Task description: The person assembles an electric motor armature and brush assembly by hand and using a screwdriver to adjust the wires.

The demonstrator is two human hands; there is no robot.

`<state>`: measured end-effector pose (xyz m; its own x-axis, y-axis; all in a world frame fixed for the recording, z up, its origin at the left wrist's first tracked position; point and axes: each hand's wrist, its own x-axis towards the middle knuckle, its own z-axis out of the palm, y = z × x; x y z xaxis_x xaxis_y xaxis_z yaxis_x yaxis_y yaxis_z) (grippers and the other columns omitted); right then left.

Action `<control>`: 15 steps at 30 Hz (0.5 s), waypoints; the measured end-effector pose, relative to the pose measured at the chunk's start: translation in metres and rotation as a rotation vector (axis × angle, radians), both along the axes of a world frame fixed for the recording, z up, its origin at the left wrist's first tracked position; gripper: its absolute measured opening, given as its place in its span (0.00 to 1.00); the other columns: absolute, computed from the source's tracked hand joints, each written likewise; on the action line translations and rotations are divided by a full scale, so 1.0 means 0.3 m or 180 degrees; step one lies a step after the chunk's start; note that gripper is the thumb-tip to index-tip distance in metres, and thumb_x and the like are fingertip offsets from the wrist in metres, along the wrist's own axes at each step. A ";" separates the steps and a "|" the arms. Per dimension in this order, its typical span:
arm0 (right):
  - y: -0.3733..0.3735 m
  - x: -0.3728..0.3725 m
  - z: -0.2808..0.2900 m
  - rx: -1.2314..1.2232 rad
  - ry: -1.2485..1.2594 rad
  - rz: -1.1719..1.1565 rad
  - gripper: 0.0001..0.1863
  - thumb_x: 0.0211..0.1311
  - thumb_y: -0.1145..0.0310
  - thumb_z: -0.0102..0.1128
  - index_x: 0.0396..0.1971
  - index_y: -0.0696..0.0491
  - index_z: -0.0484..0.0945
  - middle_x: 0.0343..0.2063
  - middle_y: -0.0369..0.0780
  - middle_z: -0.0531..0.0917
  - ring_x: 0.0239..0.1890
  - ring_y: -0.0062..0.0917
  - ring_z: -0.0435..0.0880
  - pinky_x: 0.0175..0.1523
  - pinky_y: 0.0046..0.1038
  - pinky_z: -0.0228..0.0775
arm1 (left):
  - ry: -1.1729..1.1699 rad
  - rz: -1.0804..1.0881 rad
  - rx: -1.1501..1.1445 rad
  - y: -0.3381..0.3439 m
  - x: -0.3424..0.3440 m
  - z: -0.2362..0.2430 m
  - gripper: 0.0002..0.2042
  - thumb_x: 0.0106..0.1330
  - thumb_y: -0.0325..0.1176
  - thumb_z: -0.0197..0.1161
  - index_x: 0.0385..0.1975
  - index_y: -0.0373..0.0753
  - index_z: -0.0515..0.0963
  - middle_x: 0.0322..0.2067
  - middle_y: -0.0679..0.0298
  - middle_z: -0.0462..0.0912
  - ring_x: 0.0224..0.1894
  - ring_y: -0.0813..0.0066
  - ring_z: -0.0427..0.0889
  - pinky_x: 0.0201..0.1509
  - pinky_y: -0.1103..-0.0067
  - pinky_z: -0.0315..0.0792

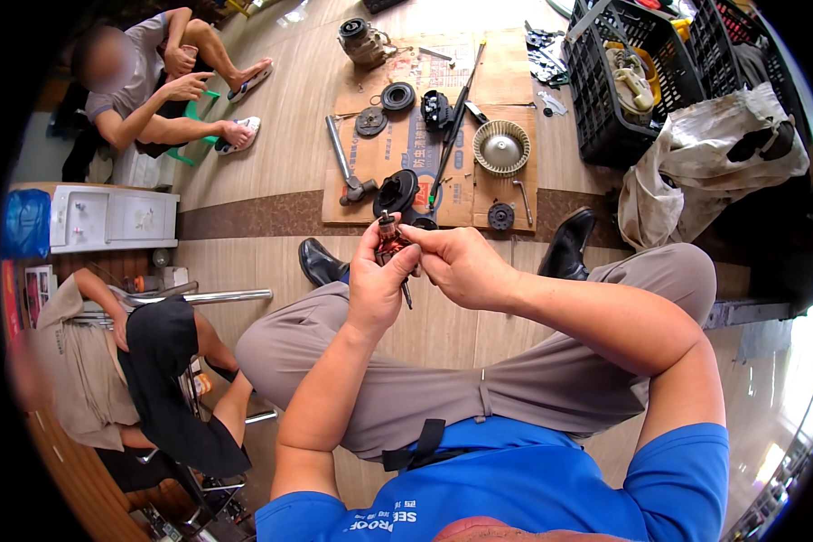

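Observation:
Between my knees, my left hand (375,287) is closed around a motor armature (389,240) with copper-coloured windings. Its commutator end points up and away, and a thin shaft sticks out below the fingers. My right hand (468,267) pinches at the armature's right side with thumb and forefinger; whether a small piece is also between those fingertips is hidden. Just beyond my hands, a black round motor housing (395,192) rests on a flattened cardboard sheet (506,215). A white blower wheel (501,148) and a hammer (341,163) lie farther off on the cardboard.
Also on the cardboard are a long black rod (458,117), a black ring-shaped part (397,96) and a small black disc (501,215). A compressor (363,42) stands at its far edge. Black crates (623,81) are at right. Two people sit at left.

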<state>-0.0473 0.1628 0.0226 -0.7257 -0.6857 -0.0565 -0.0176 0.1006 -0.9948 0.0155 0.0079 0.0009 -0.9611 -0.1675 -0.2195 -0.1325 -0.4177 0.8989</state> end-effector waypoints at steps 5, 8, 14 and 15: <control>-0.014 0.001 0.001 -0.0225 -0.0510 -0.0046 0.20 0.69 0.76 0.48 0.60 0.55 0.72 0.30 0.35 0.80 0.32 0.13 0.74 0.40 0.20 0.71 | 0.0073 -0.0203 0.0524 -0.018 -0.007 -0.003 0.23 0.66 0.34 0.64 0.58 0.37 0.67 0.45 0.66 0.78 0.44 0.78 0.79 0.46 0.78 0.75; -0.020 -0.001 0.006 -0.0445 -0.0598 -0.0147 0.19 0.70 0.76 0.47 0.60 0.57 0.71 0.33 0.33 0.80 0.32 0.13 0.74 0.41 0.20 0.72 | 0.0160 -0.0275 0.0572 -0.017 -0.009 0.010 0.22 0.70 0.44 0.58 0.57 0.38 0.67 0.45 0.65 0.78 0.43 0.75 0.79 0.42 0.77 0.76; -0.009 0.001 -0.008 -0.0547 -0.0482 -0.0474 0.16 0.67 0.76 0.48 0.52 0.58 0.75 0.33 0.43 0.84 0.32 0.21 0.80 0.42 0.25 0.75 | -0.0149 -0.0033 0.1248 -0.032 -0.008 0.046 0.27 0.73 0.58 0.38 0.50 0.38 0.70 0.41 0.59 0.79 0.38 0.65 0.79 0.33 0.74 0.75; -0.007 0.000 -0.012 -0.0483 -0.0330 -0.0451 0.15 0.66 0.76 0.49 0.51 0.59 0.75 0.34 0.42 0.84 0.31 0.21 0.80 0.41 0.25 0.74 | -0.0165 -0.0080 0.1278 -0.034 -0.008 0.047 0.27 0.73 0.59 0.38 0.49 0.39 0.70 0.41 0.59 0.79 0.38 0.66 0.79 0.32 0.75 0.74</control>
<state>-0.0474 0.1607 0.0190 -0.8111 -0.5836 -0.0397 0.0890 -0.0561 -0.9944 0.0131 -0.0025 0.0150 -0.9497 -0.0352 -0.3111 -0.1880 -0.7304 0.6567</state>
